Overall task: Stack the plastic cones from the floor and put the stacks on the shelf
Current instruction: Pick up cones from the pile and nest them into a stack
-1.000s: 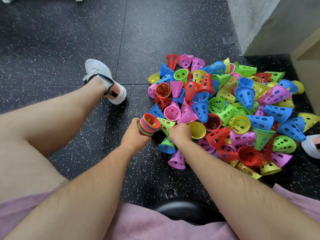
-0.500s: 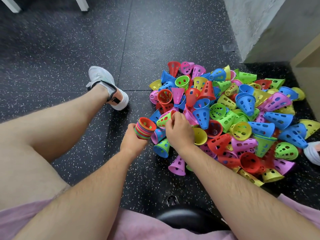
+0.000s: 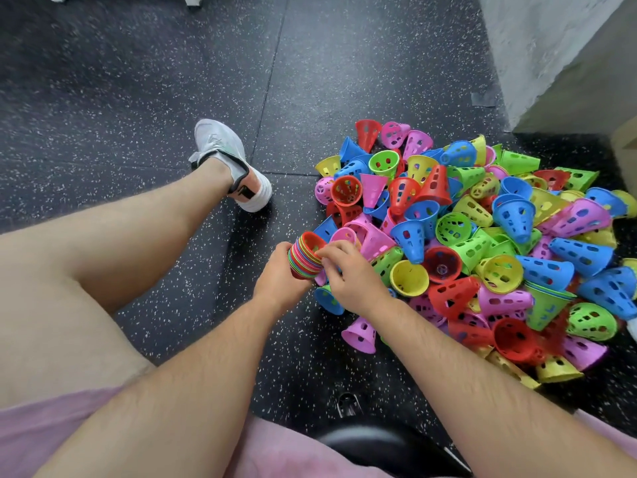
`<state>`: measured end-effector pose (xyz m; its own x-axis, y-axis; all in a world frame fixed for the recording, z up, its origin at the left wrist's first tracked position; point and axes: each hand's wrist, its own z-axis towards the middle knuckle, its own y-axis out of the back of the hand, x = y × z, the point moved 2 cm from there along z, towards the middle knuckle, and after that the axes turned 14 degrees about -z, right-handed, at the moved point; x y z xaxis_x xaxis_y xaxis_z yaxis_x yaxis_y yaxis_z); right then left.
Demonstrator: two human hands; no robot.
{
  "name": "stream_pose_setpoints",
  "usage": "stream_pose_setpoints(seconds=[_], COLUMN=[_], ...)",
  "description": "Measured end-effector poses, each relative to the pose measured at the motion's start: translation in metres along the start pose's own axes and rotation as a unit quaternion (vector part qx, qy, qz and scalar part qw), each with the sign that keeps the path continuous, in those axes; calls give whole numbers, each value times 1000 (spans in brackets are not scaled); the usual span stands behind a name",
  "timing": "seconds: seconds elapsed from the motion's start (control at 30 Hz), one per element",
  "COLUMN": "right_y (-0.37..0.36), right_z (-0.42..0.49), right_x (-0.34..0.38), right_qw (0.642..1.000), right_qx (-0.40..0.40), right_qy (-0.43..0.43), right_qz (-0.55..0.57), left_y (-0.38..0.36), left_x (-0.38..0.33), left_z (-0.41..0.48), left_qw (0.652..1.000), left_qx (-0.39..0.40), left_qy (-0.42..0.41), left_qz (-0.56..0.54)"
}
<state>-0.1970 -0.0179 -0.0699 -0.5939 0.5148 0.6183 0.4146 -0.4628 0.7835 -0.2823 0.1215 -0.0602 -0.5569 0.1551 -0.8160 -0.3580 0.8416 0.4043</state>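
Observation:
A big pile of perforated plastic cones (image 3: 482, 243) in red, blue, green, yellow and pink lies on the dark speckled floor, right of centre. My left hand (image 3: 279, 281) grips a nested stack of cones (image 3: 305, 258) from below, and its open mouth shows a red inside. My right hand (image 3: 351, 277) lies over the pile's near left edge. Its curled fingertips pinch the rim of the stack's top cone. I cannot see a loose cone in that hand. A pale wooden shelf corner (image 3: 628, 143) shows at the right edge.
A grey concrete pillar (image 3: 551, 53) stands behind the pile. My left leg stretches out to a white shoe (image 3: 225, 163) on the floor, left of the pile. A black stool seat (image 3: 389, 450) is under me. A single pink cone (image 3: 360, 334) sits nearest my knees.
My right hand has left the green cone in the pile and moved left onto the stack's rim. My left hand has kept its grip and lifted the stack slightly towards the pile.

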Motion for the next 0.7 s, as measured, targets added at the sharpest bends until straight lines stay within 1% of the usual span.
stream_pose_setpoints(seconds=[0.27, 0.4, 0.47, 0.5, 0.53, 0.6, 0.67, 0.7], right_y=[-8, -10, -10, -10, -10, -14, -18, -19], right_z=[4, 10, 16, 20, 23, 26, 28, 29], right_x=[2, -3, -11, -17, -24, -37, -48, -51], right_qw=[999, 1000, 998, 992, 980, 945, 919, 911], right_qx=[10, 26, 13, 2, 2, 42, 78, 82], right_qy=[-26, -9, 4, 9, 5, -21, -37, -41], right_qz=[32, 9, -61, -125, -198, -322, -385, -402], left_y=[-2, 0, 0, 0, 0, 0, -1, -1], left_x=[39, 28, 24, 24, 24, 28, 31, 32], left_z=[23, 21, 23, 25, 26, 29, 30, 30], left_qw=[999, 999, 999, 999, 999, 999, 1000, 1000], left_qx=[27, 17, -5, -13, -19, -25, -30, -30], left_qy=[-21, -31, -27, -23, -21, -17, -5, -1], left_qz=[-6, -26, -44, -46, -42, -26, -5, 7])
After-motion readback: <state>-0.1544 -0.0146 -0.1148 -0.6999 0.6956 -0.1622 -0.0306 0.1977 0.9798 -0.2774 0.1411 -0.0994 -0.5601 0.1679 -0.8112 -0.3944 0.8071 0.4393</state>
